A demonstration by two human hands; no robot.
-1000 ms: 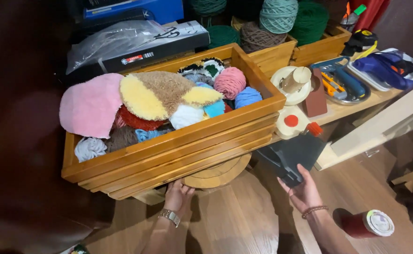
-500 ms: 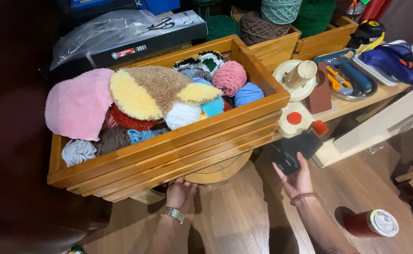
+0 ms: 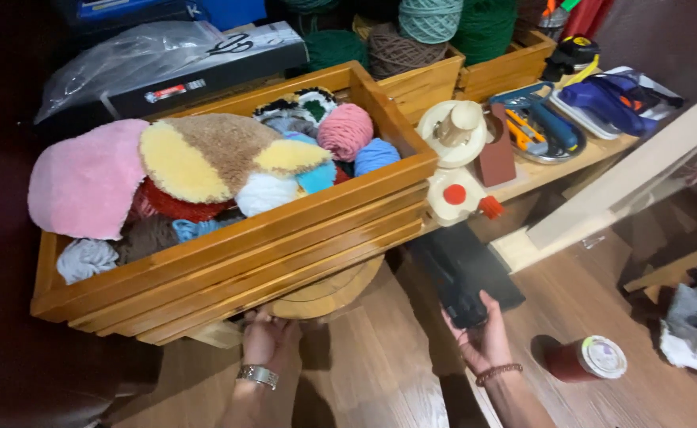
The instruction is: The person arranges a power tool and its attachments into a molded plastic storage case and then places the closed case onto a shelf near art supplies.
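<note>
The wooden crate [image 3: 229,246], heaped with tufted rugs and yarn, sat on a round stool [image 3: 325,289] above both hands. The left hand [image 3: 268,339] reached under its bottom edge, grip hidden. The right hand [image 3: 483,341], seemingly closed, held a black tool [image 3: 463,277] beside it.

We reach both arms forward: our left hand [image 3: 268,339], watch on its wrist, curls upward; our right hand [image 3: 483,342], braceleted, closes its fingers [image 3: 461,319].
</note>
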